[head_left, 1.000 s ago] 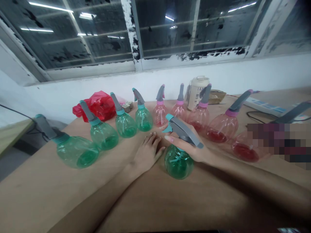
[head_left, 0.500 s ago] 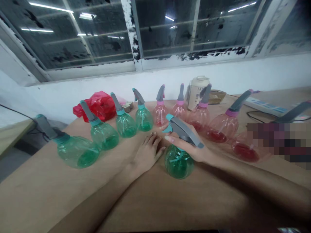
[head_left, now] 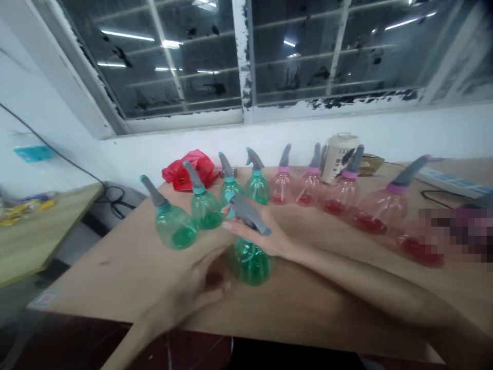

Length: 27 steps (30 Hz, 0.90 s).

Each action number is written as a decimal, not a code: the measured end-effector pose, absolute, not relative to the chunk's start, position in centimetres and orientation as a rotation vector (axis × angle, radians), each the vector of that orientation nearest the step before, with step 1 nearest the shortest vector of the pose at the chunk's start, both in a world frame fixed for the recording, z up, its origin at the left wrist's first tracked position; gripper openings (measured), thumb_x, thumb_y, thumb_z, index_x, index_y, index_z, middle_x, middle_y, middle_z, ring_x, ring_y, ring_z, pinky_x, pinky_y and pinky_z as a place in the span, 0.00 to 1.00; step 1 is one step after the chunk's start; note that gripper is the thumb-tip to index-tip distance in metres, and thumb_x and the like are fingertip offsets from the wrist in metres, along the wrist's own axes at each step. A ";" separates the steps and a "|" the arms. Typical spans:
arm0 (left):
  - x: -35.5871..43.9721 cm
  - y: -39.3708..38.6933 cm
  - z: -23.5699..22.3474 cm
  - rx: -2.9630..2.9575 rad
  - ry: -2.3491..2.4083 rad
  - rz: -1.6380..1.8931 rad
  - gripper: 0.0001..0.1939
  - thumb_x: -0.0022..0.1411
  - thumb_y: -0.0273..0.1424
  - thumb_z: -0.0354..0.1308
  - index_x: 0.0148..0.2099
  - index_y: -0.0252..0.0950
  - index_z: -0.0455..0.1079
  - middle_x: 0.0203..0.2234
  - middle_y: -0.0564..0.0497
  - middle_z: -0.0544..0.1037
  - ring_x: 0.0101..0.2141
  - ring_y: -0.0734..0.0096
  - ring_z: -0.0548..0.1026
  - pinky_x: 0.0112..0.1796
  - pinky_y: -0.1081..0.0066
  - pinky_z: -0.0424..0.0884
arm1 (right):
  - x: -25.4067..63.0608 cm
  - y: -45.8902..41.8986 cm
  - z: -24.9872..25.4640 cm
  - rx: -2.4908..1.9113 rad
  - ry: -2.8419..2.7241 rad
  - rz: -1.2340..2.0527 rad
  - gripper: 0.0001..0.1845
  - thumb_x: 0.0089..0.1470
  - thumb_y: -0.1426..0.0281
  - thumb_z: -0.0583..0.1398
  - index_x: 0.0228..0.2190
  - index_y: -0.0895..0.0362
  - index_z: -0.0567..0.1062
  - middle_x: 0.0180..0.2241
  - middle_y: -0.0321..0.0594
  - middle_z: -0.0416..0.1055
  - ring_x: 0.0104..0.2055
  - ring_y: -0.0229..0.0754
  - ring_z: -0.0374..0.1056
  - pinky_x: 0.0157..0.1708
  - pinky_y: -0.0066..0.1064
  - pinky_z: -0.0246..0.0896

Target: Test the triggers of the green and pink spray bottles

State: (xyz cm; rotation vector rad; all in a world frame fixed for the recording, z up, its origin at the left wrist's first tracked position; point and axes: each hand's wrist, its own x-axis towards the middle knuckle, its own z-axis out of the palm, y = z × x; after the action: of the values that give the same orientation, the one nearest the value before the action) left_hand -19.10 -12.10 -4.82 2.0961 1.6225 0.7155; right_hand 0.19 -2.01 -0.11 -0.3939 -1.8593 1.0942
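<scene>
My right hand [head_left: 275, 234] is closed around the neck of a green spray bottle [head_left: 253, 266], below its grey and teal trigger head. This bottle stands upright on the table, with green liquid inside. To its left is my left hand [head_left: 196, 282], blurred, its fingers curved and apart with nothing seen in them. Several more green spray bottles [head_left: 176, 230] form a slanting row behind my hands on the left. Several pink spray bottles [head_left: 379, 209] with red liquid continue the row to the right.
A crumpled red plastic bag [head_left: 192, 171] lies behind the green bottles. Near the wall stand a pale, can-shaped container [head_left: 334, 160] and a white power strip [head_left: 442, 182]. Another table [head_left: 65, 226] stands at the left, beyond a gap. A pixelated patch hides the far right.
My left hand has left the tabletop spot among the bottles and drawn back toward me. My right hand keeps its grip on the green spray bottle. The view has swung left.
</scene>
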 end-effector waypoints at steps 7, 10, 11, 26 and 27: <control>-22.2 -19.1 -5.6 1.596 1.866 1.120 0.38 0.52 0.42 0.63 0.60 0.48 0.49 0.53 0.45 0.70 0.52 0.53 0.71 0.48 0.54 0.72 | -11.2 -5.3 0.6 -0.216 -1.931 1.045 0.15 0.50 0.58 0.62 0.35 0.54 0.69 0.35 0.37 0.71 0.35 0.40 0.68 0.36 0.32 0.65; -23.2 -19.9 -6.0 1.474 2.053 1.254 0.33 0.52 0.45 0.62 0.56 0.43 0.55 0.45 0.46 0.75 0.45 0.54 0.76 0.43 0.56 0.76 | -14.9 -6.5 0.5 -0.170 -1.931 0.962 0.14 0.51 0.58 0.60 0.35 0.54 0.69 0.37 0.38 0.71 0.40 0.39 0.68 0.42 0.32 0.65; -23.6 -20.1 -6.1 1.448 2.110 1.280 0.32 0.51 0.46 0.62 0.55 0.42 0.56 0.43 0.46 0.76 0.43 0.54 0.77 0.41 0.57 0.77 | -15.8 -6.8 0.4 -0.155 -1.936 0.930 0.14 0.52 0.58 0.60 0.36 0.55 0.69 0.37 0.38 0.71 0.41 0.39 0.68 0.43 0.31 0.65; -29.0 -18.3 -6.5 1.299 2.190 1.511 0.37 0.49 0.47 0.63 0.58 0.42 0.56 0.49 0.44 0.72 0.48 0.51 0.74 0.48 0.50 0.71 | -13.2 -2.3 3.7 -0.378 -1.842 0.413 0.18 0.55 0.57 0.57 0.40 0.58 0.67 0.42 0.44 0.69 0.45 0.43 0.65 0.44 0.36 0.61; -29.3 -17.9 -6.5 1.291 2.183 1.515 0.37 0.49 0.46 0.64 0.58 0.42 0.56 0.49 0.44 0.72 0.48 0.52 0.73 0.49 0.50 0.71 | -13.3 -1.8 3.8 -0.427 -1.863 0.376 0.19 0.55 0.57 0.58 0.41 0.58 0.67 0.43 0.45 0.69 0.46 0.45 0.64 0.44 0.37 0.61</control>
State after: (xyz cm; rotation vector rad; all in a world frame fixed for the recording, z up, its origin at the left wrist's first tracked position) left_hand -29.26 -17.93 -6.48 1.2907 2.1831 1.5145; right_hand -13.26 -1.84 3.81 -0.4272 -1.8630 0.3757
